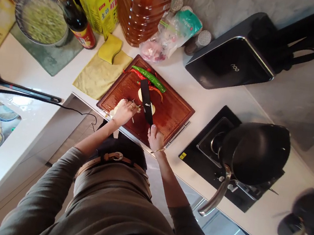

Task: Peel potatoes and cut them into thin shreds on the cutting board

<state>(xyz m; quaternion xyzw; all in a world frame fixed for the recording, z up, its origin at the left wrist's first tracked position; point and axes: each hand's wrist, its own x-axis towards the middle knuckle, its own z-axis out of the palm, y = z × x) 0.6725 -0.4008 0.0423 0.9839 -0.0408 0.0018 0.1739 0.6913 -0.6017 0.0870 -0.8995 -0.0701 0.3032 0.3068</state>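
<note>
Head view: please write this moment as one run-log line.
left hand: holds pale vegetable | right hand: grips knife | chillies: on cutting board

Both arms reach forward from the body, sleeves pushed up to the elbows so the forearms are bare. The left hand (124, 112) lies palm down, fingers curled and bunched together, knuckles up, pressing down on what is under it. The right hand (155, 137) is closed in a fist around a handle, thumb side up, with a thin bangle at the wrist. The two hands sit near each other, the left a little further forward than the right. The forearms angle inward toward each other.
</note>
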